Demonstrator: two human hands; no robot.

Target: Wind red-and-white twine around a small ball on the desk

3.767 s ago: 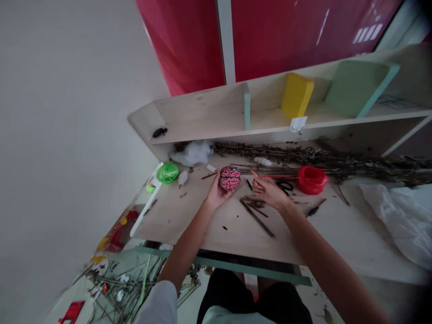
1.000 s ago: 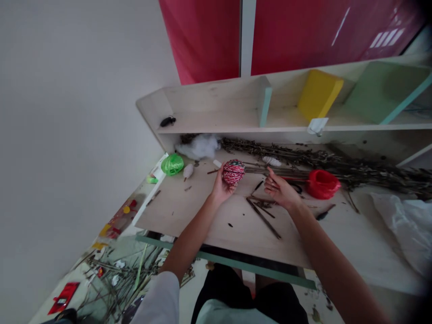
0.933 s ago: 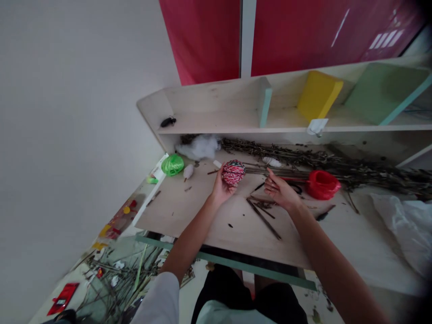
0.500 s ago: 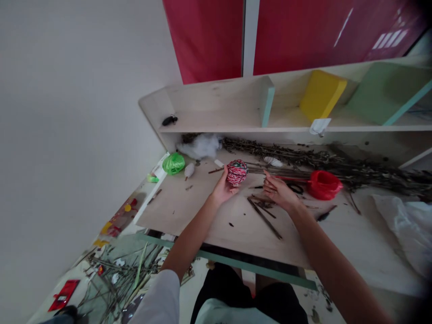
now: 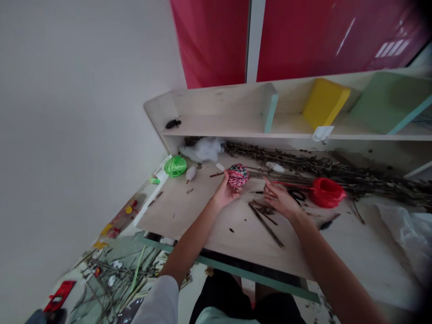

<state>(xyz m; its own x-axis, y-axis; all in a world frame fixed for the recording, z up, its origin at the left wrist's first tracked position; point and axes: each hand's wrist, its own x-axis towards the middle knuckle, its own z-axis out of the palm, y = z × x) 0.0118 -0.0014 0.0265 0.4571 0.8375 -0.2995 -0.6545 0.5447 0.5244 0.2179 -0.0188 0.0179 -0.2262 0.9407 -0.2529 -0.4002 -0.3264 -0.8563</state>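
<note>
My left hand [image 5: 227, 193] is wrapped round a ball wound with red, white and dark string [image 5: 238, 175], held above the desk. To its right, my right hand [image 5: 279, 198] is closed in a pinch on red string [image 5: 293, 184]. That strand runs back to a roll of red plastic string [image 5: 326, 193] standing on the desk. Black-handled scissors [image 5: 297, 195] lie partly hidden behind my right hand. Below the hand are several short brown twigs [image 5: 266, 225]. Any string between the two hands is too fine to make out.
A roll of green string [image 5: 175, 166], a small white wrapped piece [image 5: 191, 173] and white stuffing [image 5: 204, 149] sit at the left. Dried branches [image 5: 303, 164] line the desk's back. A clear plastic bag [image 5: 405, 229] lies right. Twigs [image 5: 104, 283] litter the floor.
The string ball appears slightly turned in my left hand. My right hand stays pinched beside it. The whole view has shifted a little.
</note>
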